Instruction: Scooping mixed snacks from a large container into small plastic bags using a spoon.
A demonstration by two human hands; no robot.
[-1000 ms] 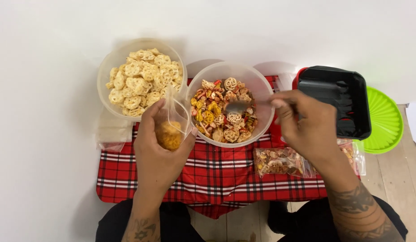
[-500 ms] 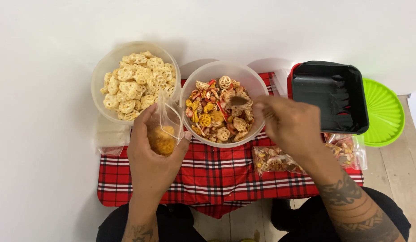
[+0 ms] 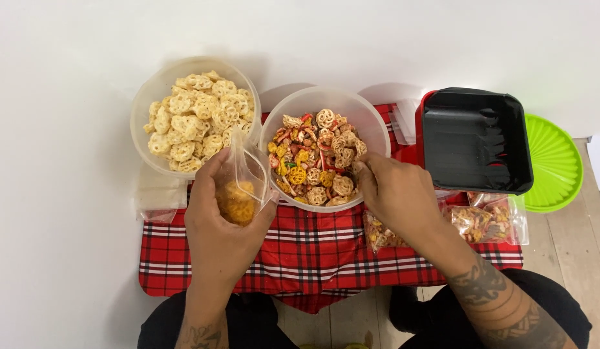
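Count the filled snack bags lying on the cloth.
2 that I can make out: one bag under the right hand, one bag below the black tray. Others may be hidden beneath the tray.

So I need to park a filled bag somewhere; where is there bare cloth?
The checked cloth is bare along its near edge, between the left hand holding the small bag and the right hand. Behind, the two bowls and black tray crowd it.
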